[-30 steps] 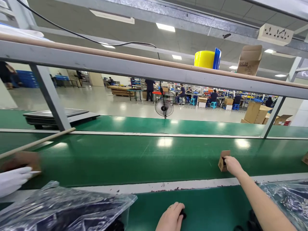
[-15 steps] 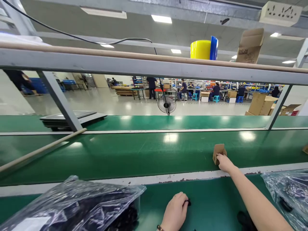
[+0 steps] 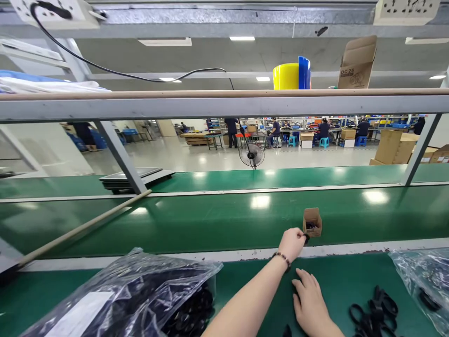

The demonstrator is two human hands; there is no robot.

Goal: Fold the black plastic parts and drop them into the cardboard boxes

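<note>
Left hand [image 3: 293,243], fingers pinched on a small black part [image 3: 306,238], reaches just beside the open brown cardboard box [image 3: 312,221] standing on the green conveyor belt [image 3: 210,220]. Right hand [image 3: 310,299] lies flat, fingers spread, on the desk [image 3: 245,285] nearer than the box; black rings [image 3: 373,311] lie right of it.

Small carton [image 3: 312,222] sits on conveyor belt [image 3: 210,220], just beyond left hand [image 3: 292,243]. Right hand [image 3: 310,302] on near table [image 3: 245,285], between two plastic bags [image 3: 122,299].
</note>
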